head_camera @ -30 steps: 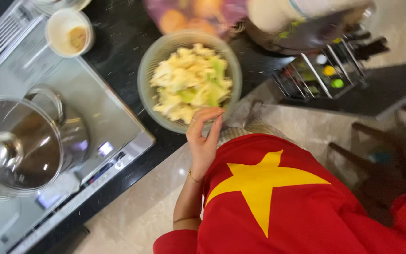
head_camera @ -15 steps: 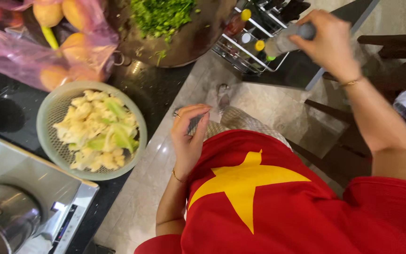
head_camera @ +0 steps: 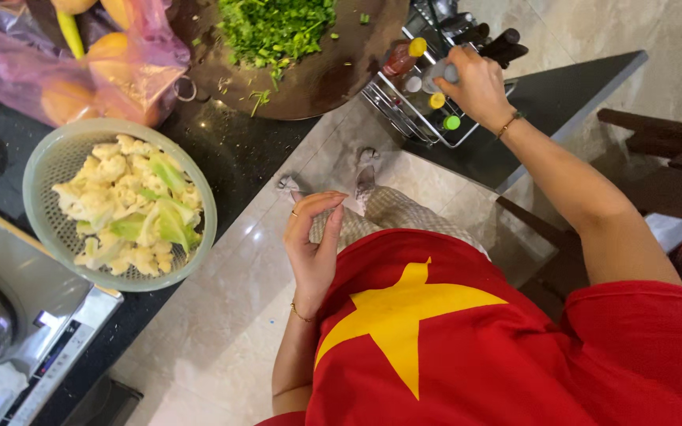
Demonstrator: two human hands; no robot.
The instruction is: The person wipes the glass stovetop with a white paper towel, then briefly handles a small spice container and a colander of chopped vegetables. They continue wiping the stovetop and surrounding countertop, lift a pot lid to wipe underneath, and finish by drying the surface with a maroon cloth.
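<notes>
right hand (head_camera: pixel 479 83) fingers wrapped round a small bottle (head_camera: pixel 440 74) in the wire rack (head_camera: pixel 404 106), reaching to grab it | left hand (head_camera: pixel 313 244) empty, fingers loosely curled near belly | cauliflower colander (head_camera: pixel 49 170) parked on worktop (head_camera: pixel 238 154)

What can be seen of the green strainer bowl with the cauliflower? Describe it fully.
The strainer bowl is round, pale green and looks like plastic, with a fine mesh of holes in its wall and a smooth rim. It sits upright on the dark countertop, filled with white cauliflower pieces and some light green leaf bits. A pink plastic bag of fruit lies just behind it, and a steel cooktop borders it on the near side. Neither hand touches it; the left hand hangs beside it.
</notes>
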